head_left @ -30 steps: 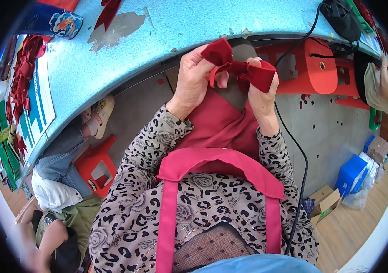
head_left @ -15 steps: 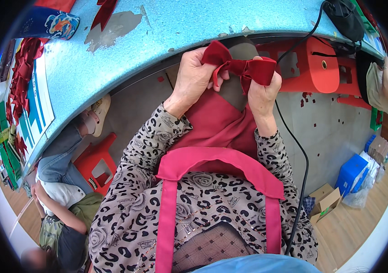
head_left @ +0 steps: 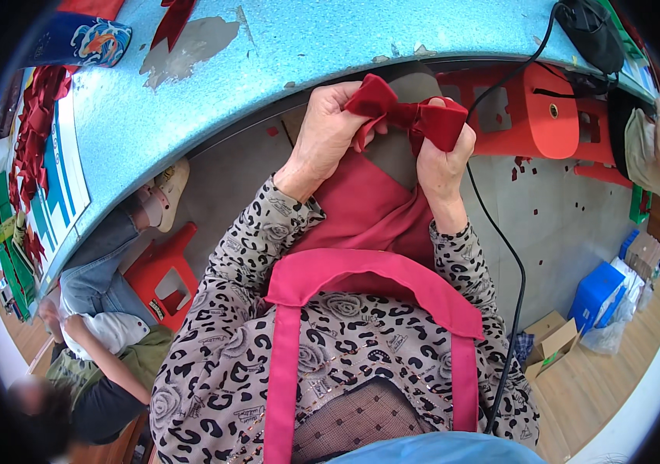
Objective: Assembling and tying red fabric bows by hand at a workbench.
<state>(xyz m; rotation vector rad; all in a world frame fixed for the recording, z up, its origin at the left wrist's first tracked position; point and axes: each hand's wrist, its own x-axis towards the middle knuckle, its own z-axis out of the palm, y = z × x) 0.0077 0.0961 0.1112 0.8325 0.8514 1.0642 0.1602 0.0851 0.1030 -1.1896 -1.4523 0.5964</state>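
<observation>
A dark red velvet bow is stretched between my two hands, over my lap at the near edge of the blue table. My left hand pinches its left loop, with the thumb and fingers closed on the fabric. Its right loop is gripped by my right hand, the thumb pressed against the velvet. The bow's middle shows between the hands, while parts of the loops and tails are hidden behind my fingers.
More red bows lie heaped at the table's left end, near a blue cup. A black cord hangs down on my right. Red stools stand under the table. A co-worker sits at left.
Both hands have turned the bow's loops slightly, the right loop tilting downward. At left, the co-worker's hands and upper body have shifted.
</observation>
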